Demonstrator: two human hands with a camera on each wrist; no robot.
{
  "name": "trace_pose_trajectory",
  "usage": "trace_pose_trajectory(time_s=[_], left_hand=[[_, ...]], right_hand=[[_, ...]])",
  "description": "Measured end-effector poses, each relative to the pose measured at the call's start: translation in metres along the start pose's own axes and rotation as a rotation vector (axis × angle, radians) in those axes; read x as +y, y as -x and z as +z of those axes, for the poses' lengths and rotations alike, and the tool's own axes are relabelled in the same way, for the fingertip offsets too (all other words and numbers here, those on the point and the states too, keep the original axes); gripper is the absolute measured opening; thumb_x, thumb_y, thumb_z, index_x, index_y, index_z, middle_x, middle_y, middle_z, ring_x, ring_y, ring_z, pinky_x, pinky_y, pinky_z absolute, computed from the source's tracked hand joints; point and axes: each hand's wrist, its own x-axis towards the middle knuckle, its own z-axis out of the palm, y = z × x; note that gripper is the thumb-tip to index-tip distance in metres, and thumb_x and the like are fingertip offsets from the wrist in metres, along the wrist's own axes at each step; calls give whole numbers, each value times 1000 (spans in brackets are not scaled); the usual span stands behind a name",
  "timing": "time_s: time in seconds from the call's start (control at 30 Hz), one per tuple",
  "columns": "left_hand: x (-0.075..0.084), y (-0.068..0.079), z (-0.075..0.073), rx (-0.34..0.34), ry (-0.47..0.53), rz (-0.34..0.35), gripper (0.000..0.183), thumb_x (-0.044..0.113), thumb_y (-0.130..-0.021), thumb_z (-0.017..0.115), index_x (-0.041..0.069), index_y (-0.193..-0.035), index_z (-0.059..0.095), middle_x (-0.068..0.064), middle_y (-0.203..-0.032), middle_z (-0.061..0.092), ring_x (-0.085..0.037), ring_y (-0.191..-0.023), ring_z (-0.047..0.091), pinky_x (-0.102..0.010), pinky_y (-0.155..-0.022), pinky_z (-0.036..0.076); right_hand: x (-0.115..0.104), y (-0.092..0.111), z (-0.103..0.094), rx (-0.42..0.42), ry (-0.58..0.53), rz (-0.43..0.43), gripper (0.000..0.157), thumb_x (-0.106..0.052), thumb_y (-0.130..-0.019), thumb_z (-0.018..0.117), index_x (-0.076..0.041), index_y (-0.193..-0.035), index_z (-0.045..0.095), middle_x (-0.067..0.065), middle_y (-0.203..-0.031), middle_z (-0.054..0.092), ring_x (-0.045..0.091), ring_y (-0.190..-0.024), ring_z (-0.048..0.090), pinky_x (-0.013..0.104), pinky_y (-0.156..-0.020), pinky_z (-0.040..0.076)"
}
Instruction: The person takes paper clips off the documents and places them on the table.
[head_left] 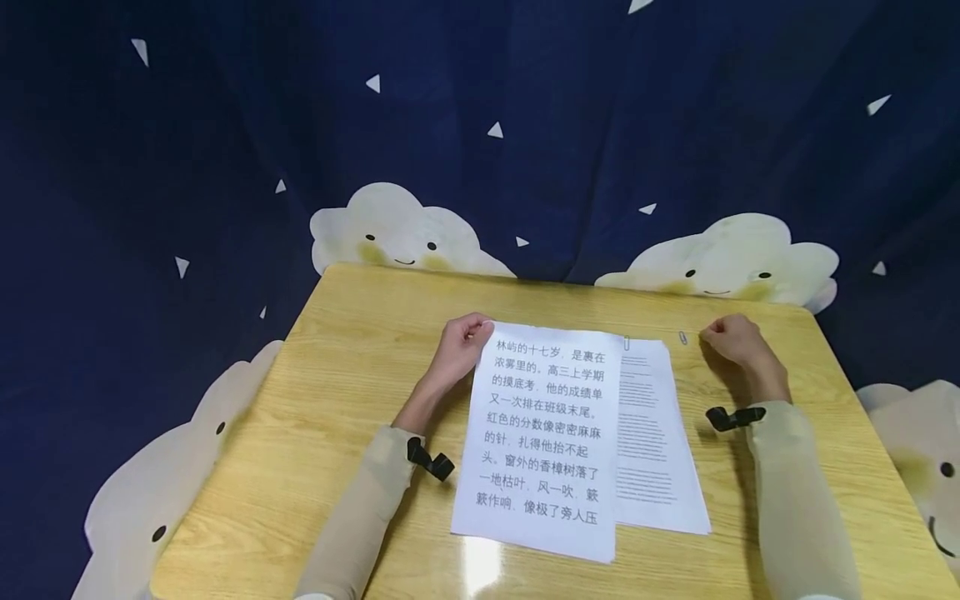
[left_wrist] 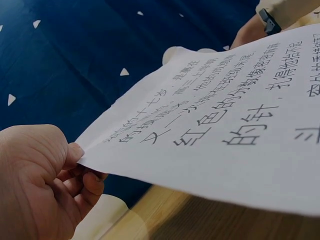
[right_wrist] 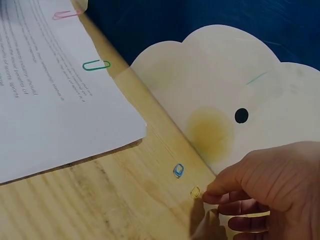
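My left hand [head_left: 459, 346] pinches the top left corner of a white sheet with large printed Chinese characters [head_left: 543, 433]. In the left wrist view the sheet [left_wrist: 215, 125] slants away from that thumb and fingers, raised over the table. Beneath its right part lies a page of small print [head_left: 656, 458], partly hidden. A green paper clip [right_wrist: 96, 65] and a pink paper clip [right_wrist: 66, 15] sit on the page edge. My right hand [head_left: 742, 346] is low over the table, right of the papers, its thumb and forefinger pinching a small yellow paper clip [right_wrist: 195, 192].
A blue paper clip [right_wrist: 178, 170] lies on the wooden table [head_left: 360, 333] between the papers and my right hand. Behind the table's far edge hangs a dark blue curtain [head_left: 435, 142] with white clouds and triangles.
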Motion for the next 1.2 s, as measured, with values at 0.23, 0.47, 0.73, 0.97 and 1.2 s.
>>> trace_pose_trajectory(time_s=[0.23,0.47,0.73,0.97,1.2], left_hand=[[0,-1,-3,-2,0,-8,21,7,-107,56,-6,-111,73,-16,-86,72,-14,-68,65,-24,-62,53],[0,-3,-6,2,-18,-4,21,7,-108,56,-6,-111,72,-16,-87,71,-14,-70,65,-24,-64,52],[-5,0,-14,36,0,-11,22,9,-109,55,-5,-112,72,-18,-91,73,-15,-69,66,-24,-63,52],[-14,9,-33,125,-30,-11,21,8,-108,57,-7,-110,72,-19,-86,72,-12,-66,61,-22,-61,48],[-26,14,-58,206,-97,-49,20,6,-106,59,-10,-109,72,-15,-82,67,-11,-65,57,-20,-60,46]], right_hand=[[0,15,15,145,-80,-81,36,-22,-109,44,10,-111,62,21,-92,61,29,-78,54,34,-60,43],[-15,42,32,314,-200,-129,40,-26,-110,46,10,-121,60,25,-115,58,25,-94,54,20,-66,42],[-36,67,47,362,-293,-208,36,-26,-110,52,7,-119,61,18,-110,60,4,-88,51,13,-68,42],[-36,76,62,364,-349,-195,34,-28,-110,54,3,-119,63,9,-104,61,6,-86,53,14,-70,43],[-33,84,71,373,-362,-215,31,-25,-109,56,3,-118,64,10,-101,64,7,-83,54,15,-71,42]])
